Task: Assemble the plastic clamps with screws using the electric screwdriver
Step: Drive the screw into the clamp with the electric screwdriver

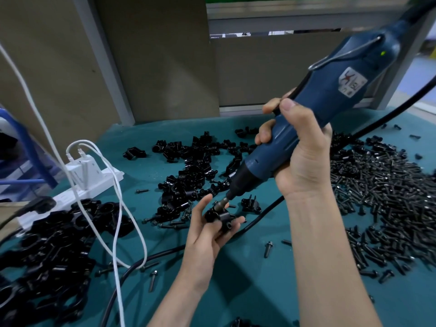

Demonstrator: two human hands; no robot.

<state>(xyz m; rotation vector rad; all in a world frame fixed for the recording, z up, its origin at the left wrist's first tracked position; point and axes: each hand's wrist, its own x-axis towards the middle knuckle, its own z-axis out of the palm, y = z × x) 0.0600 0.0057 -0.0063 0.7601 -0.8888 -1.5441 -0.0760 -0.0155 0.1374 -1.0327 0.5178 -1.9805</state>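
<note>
My left hand (207,228) grips a black plastic clamp (220,219) just above the green table, near the middle of the view. My right hand (299,149) is wrapped around the blue electric screwdriver (313,107), which slants down to the left. Its metal bit (223,202) sits on a screw at the top of the clamp. A heap of loose black screws (382,194) lies to the right. Unassembled clamp halves (195,171) are spread behind the hands.
A pile of black clamps (52,251) fills the lower left. A white power strip (77,182) with white cables (118,220) stands at the left. The screwdriver's black cord (259,218) runs across the green mat (247,279). Stray screws (267,249) lie around. Cardboard panels (153,55) stand behind.
</note>
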